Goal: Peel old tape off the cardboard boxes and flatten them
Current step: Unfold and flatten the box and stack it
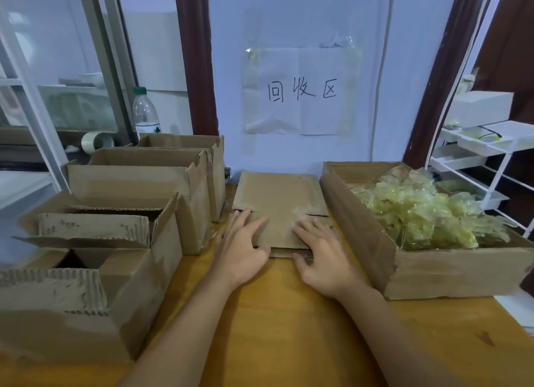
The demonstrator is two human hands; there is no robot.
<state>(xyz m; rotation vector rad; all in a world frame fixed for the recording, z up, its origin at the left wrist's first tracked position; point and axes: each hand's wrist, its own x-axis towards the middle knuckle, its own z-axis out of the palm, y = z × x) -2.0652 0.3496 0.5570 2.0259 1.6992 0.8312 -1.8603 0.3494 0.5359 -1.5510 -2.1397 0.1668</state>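
Both hands lie flat, fingers straight and spread, holding nothing: the left hand (244, 243) and the right hand (320, 249) press down on the near end of the flat box (277, 201), which lies on the table (277, 314) in the middle, its far end near the wall. The thumbs sit at its near edge. Palms rather than fingertips suit the job, since broad pressure is likely meant to crease the folds so the cardboard stays down. Its surface shows pale scuffed patches and no tape that can be made out, so the peeling on this one looks done.

Left of the hands stand four open boxes still in shape, in a row running from the near corner toward the wall: the near box (86, 294), a second (138, 201) behind it, a third (185, 155) and a fourth (213, 143) at the back, though the last two overlap and the count there is less sure. They sit within the left hand's reach, probably as the waiting pile.

On the right, one wide bin box (375, 236) holds a heap of crumpled yellowish tape (419, 210), kept close so strips can be dropped in. One paper sign (300, 91) is taped to the wall. One bottle (144, 112) and one tape roll (94, 141) stand behind the boxes, and one white rack (491, 161) is at far right.
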